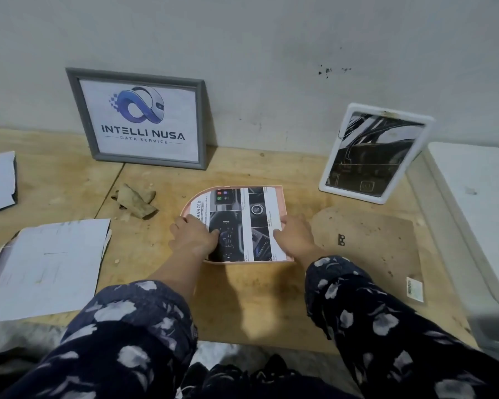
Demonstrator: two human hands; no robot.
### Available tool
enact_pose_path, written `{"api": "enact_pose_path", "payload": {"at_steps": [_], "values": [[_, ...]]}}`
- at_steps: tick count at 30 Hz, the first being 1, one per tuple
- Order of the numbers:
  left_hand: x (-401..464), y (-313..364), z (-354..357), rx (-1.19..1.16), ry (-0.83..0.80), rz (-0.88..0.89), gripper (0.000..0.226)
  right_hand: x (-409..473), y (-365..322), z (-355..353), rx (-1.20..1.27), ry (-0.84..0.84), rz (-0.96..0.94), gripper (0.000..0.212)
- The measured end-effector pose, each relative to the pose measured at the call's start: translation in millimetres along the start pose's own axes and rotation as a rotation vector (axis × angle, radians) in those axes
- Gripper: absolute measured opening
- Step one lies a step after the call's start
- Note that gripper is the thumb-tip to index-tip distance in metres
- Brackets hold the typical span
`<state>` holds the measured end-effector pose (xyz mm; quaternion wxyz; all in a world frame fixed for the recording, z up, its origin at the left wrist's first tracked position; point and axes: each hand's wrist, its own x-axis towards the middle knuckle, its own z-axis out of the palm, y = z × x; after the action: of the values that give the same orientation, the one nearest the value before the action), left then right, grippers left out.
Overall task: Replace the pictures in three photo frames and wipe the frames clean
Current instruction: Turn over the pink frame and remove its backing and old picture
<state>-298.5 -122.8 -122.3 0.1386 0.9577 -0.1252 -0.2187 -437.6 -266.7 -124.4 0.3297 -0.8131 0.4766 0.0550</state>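
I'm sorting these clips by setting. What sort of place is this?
Probably a plain workroom or storage corner, not a furnished living space: a worn, stained wooden tabletop stands against a bare, scuffed grey wall, and a grey frame with a company logo print leans on it.

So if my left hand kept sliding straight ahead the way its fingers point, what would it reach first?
Probably more of the printed picture it presses on, then the curved rim of the pink frame under it. Beyond that, the table looks bare up to the wall. The left hand points slightly rightward, so the grey frame likely stays clear.
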Motion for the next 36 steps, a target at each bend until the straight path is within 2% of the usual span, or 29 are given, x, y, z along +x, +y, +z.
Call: {"api": "enact_pose_path", "payload": {"at_steps": [4, 7, 10, 12, 14, 17, 21, 25, 36], "values": [[3, -2, -5, -0.049, -0.025, 0.024, 0.078, 1, -3, 6, 0.183, 0.068, 0.142, 0.033], [4, -4, -9, -0.105, -0.005, 0.033, 0.079, -1, -3, 9, 0.234, 0.123, 0.211, 0.032], [10, -8, -11, -0.232, 0.041, 0.005, 0.066, -3, -5, 9, 0.201, 0.141, 0.238, 0.030], [15, -11, -14, -0.344, 0.058, -0.018, 0.048, -4, -6, 8, 0.213, 0.131, 0.207, 0.025], [16, -11, -16, -0.430, 0.053, -0.018, 0.040, -4, -5, 6, 0.305, 0.112, 0.151, 0.024], [13, -8, -19, -0.592, 0.072, -0.003, 0.039, -8, -9, -1, 0.491, 0.070, 0.127, 0.030], [9, -4, -27, -0.769, 0.086, -0.064, 0.048, -9, -21, -8, 0.643, 0.045, 0.113, 0.035], [4, -12, -36, -0.899, 0.073, -0.144, 0.055, -6, -41, -9, 0.660, 0.030, 0.060, 0.039], [5, -123, -96, -0.977, 0.413, -0.221, 0.042, -18, -151, 53, 0.562, -0.233, -0.167, 0.025]]}}
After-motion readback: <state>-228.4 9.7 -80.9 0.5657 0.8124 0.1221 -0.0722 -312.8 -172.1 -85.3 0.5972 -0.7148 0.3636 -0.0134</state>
